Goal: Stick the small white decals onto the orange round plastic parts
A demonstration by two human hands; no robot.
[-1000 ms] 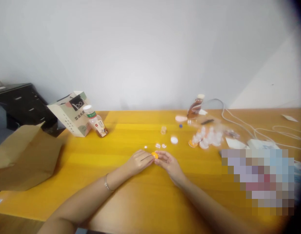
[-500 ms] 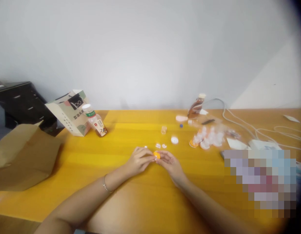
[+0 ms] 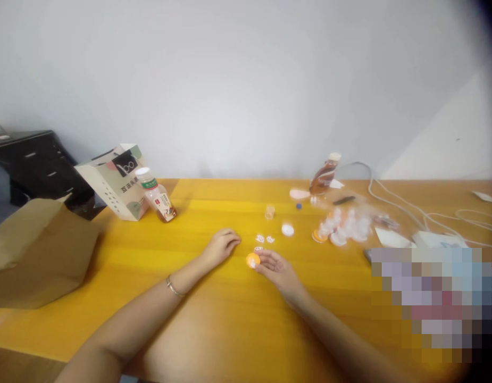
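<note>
My right hand (image 3: 280, 271) pinches an orange round cap (image 3: 252, 260) at its right edge, between thumb and fingers. A whitish spot shows on the cap's face; I cannot tell what it is. My left hand (image 3: 223, 246) rests low over the table to the left, fingers closed together with the tips down. Whatever may be under those fingertips is hidden. Just beyond the cap lie small white printed pieces (image 3: 260, 239), and a white round lid (image 3: 288, 230) sits farther right.
A small clear cup (image 3: 269, 212) and a blue cap (image 3: 299, 206) stand farther back. To the right are clustered white and orange pieces (image 3: 343, 226), a brown drink bottle (image 3: 326, 174) and cables (image 3: 397, 199). Leftward stand a labelled bottle (image 3: 158, 197), a gift bag (image 3: 118, 186) and a brown paper bag (image 3: 42, 255).
My left hand has let go of the orange cap and moved left, to where a small white bit lay. The cap stays in my right hand, and another printed piece now shows beyond it.
</note>
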